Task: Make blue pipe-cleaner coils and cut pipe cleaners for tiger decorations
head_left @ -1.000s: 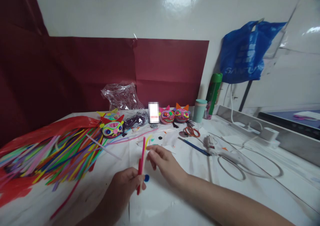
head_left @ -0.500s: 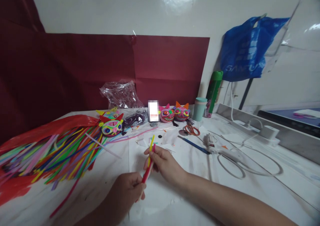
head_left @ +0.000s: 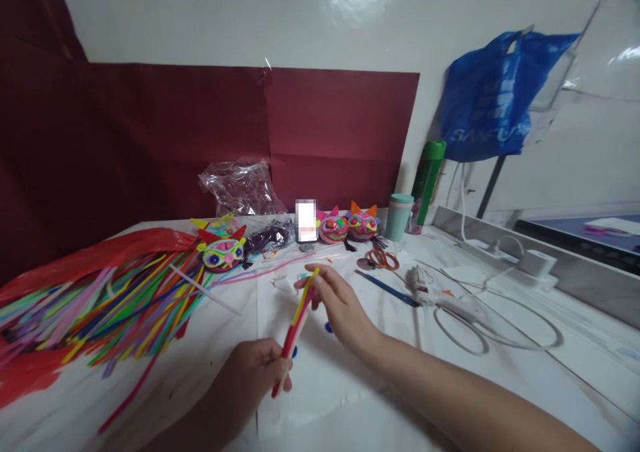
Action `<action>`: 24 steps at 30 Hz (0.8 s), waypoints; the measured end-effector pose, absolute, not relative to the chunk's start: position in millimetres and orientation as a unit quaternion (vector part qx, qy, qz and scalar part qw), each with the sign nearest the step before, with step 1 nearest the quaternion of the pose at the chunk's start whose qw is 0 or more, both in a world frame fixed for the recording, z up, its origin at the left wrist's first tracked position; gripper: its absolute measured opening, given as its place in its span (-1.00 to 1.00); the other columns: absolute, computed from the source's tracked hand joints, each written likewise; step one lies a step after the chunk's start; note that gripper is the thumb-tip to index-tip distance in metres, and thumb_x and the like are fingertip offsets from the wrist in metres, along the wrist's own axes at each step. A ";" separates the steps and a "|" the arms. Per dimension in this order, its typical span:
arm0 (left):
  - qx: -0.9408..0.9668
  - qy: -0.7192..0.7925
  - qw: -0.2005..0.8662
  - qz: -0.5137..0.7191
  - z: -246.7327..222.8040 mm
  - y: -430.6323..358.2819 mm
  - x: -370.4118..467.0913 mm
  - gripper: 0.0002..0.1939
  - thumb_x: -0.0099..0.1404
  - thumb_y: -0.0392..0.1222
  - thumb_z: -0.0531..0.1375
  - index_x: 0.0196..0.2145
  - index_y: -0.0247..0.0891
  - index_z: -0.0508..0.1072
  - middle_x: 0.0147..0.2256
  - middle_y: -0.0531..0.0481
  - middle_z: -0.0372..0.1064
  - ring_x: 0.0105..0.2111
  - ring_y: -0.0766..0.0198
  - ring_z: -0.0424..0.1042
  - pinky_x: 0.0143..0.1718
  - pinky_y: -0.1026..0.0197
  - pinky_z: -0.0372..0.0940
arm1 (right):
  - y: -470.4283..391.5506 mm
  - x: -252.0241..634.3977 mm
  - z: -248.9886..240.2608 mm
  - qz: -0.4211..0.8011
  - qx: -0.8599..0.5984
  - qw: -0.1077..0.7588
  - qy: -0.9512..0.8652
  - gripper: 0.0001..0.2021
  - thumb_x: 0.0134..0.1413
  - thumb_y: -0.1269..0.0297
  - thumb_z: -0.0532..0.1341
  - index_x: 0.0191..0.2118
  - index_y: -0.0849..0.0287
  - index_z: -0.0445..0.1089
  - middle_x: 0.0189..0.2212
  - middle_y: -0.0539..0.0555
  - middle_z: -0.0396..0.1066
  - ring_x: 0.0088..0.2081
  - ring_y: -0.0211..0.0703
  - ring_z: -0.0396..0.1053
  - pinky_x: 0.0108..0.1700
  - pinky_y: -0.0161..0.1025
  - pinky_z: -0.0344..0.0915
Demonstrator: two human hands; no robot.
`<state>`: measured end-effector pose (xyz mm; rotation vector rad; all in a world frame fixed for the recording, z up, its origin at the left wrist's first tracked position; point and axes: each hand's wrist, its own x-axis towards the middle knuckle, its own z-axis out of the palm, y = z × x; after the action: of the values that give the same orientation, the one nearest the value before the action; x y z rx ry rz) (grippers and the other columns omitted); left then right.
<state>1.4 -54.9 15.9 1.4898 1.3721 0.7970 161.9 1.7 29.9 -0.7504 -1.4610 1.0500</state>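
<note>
Low in the middle of the head view, my left hand is closed round the lower part of a few pipe cleaners, pink, yellow and pale, held together at a slant. My right hand is by their upper end. Its fingers are stretched out and lie against the tips, without a closed grip. Small blue pieces show on the white table top beside and under the hands. Part of the bundle is hidden in my left fist.
Many loose coloured pipe cleaners lie on a red plastic bag at left. Colourful animal-face ornaments stand along the back. Orange-handled scissors, a blue pen-like tool, white cables and a green cup are at right.
My right hand has loosened its pinch on the pipe cleaners and its fingers have straightened upward. The blue pieces have come into sight. My left hand keeps its hold.
</note>
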 end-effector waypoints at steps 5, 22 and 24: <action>0.586 0.549 0.454 0.386 11.9 -49.3 -3.5 -0.75 0.06 -0.09 0.12 -0.64 -0.30 0.38 -0.62 0.02 0.38 -0.59 0.33 0.24 -0.48 0.27 0.13 | 4.1 154.3 17.4 0.542 -0.321 0.505 -0.589 -0.62 0.07 -0.04 0.07 -0.43 0.22 0.31 -0.56 -0.01 0.28 -0.54 -0.31 0.18 -0.48 -0.34 0.10; 0.616 0.561 0.447 0.326 2.3 -52.3 -1.7 -0.74 0.07 -0.08 0.09 -0.65 -0.29 0.33 -0.67 0.05 0.32 -0.65 0.35 0.19 -0.55 0.29 0.07 | -12.3 147.0 7.6 0.511 -0.314 0.502 -0.624 -0.73 0.02 0.06 0.17 -0.39 0.20 0.36 -0.58 -0.05 0.27 -0.53 -0.31 0.17 -0.46 -0.34 0.14; 0.605 0.547 0.475 0.330 3.8 -52.2 -1.1 -0.76 0.04 -0.08 0.11 -0.64 -0.28 0.31 -0.65 0.04 0.36 -0.64 0.36 0.20 -0.55 0.28 0.08 | -11.3 148.7 10.6 0.499 -0.322 0.506 -0.626 -0.73 -0.01 0.06 0.19 -0.43 0.20 0.38 -0.59 -0.04 0.28 -0.54 -0.31 0.17 -0.47 -0.35 0.14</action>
<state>-1.1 -52.2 3.8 1.4792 1.3378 0.8057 148.7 -11.3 10.6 -0.7759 -1.5094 1.2048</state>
